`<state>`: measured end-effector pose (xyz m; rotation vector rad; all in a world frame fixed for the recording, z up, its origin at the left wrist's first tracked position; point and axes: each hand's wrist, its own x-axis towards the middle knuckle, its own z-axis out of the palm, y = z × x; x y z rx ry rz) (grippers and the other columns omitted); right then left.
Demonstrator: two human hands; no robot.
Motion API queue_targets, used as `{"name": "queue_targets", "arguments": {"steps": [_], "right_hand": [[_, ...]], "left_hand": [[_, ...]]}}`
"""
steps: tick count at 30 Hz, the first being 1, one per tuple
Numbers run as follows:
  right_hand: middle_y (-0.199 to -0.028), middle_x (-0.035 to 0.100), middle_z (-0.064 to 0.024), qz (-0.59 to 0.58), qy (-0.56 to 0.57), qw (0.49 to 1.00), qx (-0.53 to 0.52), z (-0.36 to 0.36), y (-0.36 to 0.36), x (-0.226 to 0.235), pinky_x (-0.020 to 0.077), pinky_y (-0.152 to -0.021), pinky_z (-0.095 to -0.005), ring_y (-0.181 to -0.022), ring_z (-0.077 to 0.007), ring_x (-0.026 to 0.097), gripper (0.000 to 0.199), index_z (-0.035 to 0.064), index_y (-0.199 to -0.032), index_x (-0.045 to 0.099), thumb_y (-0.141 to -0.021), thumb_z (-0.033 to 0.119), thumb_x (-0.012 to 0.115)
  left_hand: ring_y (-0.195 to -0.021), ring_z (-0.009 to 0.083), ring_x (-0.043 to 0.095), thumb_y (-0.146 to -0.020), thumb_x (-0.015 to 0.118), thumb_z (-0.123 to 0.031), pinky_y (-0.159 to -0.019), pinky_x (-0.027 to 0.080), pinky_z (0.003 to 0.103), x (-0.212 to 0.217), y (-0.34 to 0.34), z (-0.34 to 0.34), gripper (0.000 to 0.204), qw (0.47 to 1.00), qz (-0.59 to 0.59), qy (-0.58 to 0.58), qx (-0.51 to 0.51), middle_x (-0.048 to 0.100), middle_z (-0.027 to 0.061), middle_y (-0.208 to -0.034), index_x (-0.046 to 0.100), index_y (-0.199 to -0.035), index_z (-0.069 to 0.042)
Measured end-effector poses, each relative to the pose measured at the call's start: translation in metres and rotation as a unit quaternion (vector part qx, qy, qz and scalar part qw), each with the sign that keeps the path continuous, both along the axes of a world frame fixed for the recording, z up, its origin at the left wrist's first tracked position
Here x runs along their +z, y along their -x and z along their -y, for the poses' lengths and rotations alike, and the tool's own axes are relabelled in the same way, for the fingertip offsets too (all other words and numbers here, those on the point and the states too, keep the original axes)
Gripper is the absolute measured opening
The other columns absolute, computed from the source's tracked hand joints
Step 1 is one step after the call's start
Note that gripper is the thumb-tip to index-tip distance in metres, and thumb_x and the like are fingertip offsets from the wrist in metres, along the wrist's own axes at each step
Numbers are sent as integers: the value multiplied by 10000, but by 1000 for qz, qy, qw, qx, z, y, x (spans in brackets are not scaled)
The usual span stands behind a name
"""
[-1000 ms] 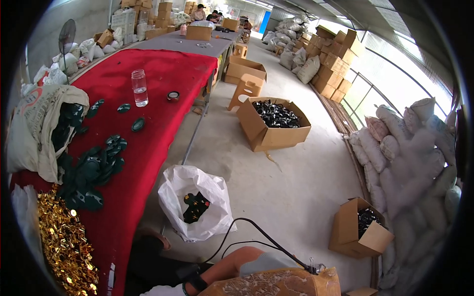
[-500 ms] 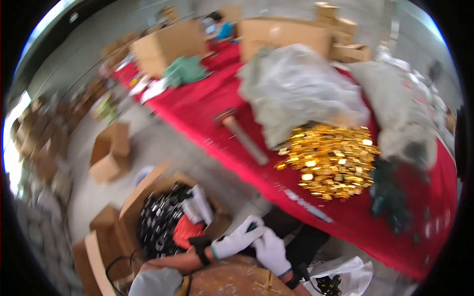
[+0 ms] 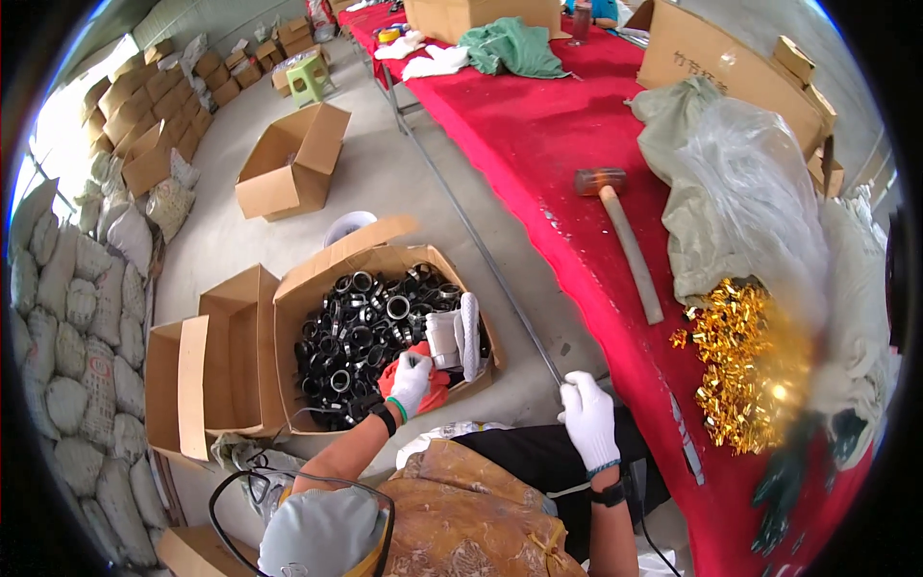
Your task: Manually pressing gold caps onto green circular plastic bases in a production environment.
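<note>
My left hand (image 3: 410,381), in a white glove, is over the near side of a cardboard box (image 3: 282,361) full of black rings (image 3: 358,338). Its fingers are drawn together above a red cloth (image 3: 439,392); what they hold, if anything, is too small to make out. White bundles (image 3: 444,338) lie beside the cloth in the box. My right hand (image 3: 588,420), gloved in white too, is held apart near the table's edge, over my dark-clad leg. Its fingers are curled, and whatever may be inside them is hidden.
A red-covered table (image 3: 538,135) runs along the right, bearing a hammer (image 3: 630,252), a heap of gold-coloured pieces (image 3: 735,370) and a plastic bag (image 3: 755,183). An open carton (image 3: 296,163) stands on the floor beyond the box. Sacks (image 3: 96,385) are stacked at left.
My hands, together before, have parted: the left moved left to above the box, the right moved right and up. The view has swung left, bringing more floor and the sacks into sight.
</note>
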<state>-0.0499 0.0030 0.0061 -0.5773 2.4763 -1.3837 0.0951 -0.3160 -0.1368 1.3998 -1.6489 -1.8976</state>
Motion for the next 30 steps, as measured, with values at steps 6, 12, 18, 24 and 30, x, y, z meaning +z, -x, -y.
{"name": "queue_targets", "arguments": {"steps": [6, 12, 18, 24, 30], "right_hand": [[-913, 724, -244, 53, -90, 994, 11, -2, 21, -50, 548, -760, -509, -870, -446, 704, 248, 32, -1042, 656, -993, 275, 655], [-962, 726, -254, 58, -118, 991, 24, 2, 27, -54, 542, -806, -527, -934, -461, 695, 247, 44, -1050, 660, -990, 283, 656], [-973, 724, -261, 28, -135, 989, 46, 9, 26, -43, 539, -803, -532, -938, -466, 693, 245, 49, -1051, 657, -991, 287, 658], [-961, 718, -264, 20, -126, 991, 40, 6, 24, -45, 539, -799, -532, -937, -472, 689, 250, 46, -1050, 652, -993, 290, 659], [-975, 719, -260, -12, -126, 991, 43, 3, 19, -41, 539, -811, -533, -946, -474, 685, 251, 41, -1059, 653, -992, 283, 657]], "left_hand": [[-600, 128, 562, -987, 698, -266, -481, 470, 312, -38, -2, 38, 225, 997, 51, 22, -48, 560, 12, -774, 544, -1084, -133], [-681, 161, 639, -957, 731, -307, -567, 533, 333, -58, 7, 43, 286, 972, 175, 104, -121, 639, 60, -830, 569, -1101, -120], [-942, 371, 716, -901, 756, -362, -831, 549, 453, -52, 5, 36, 391, 946, 189, 200, -173, 724, 199, -1001, 597, -1103, -68], [-972, 373, 718, -898, 757, -363, -877, 552, 452, -61, -3, 35, 406, 955, 177, 157, -177, 727, 189, -1017, 599, -1128, -68], [-640, 139, 630, -942, 732, -276, -567, 530, 305, -57, -8, 21, 265, 973, 141, 73, -166, 643, 35, -848, 577, -1069, -103]]}}
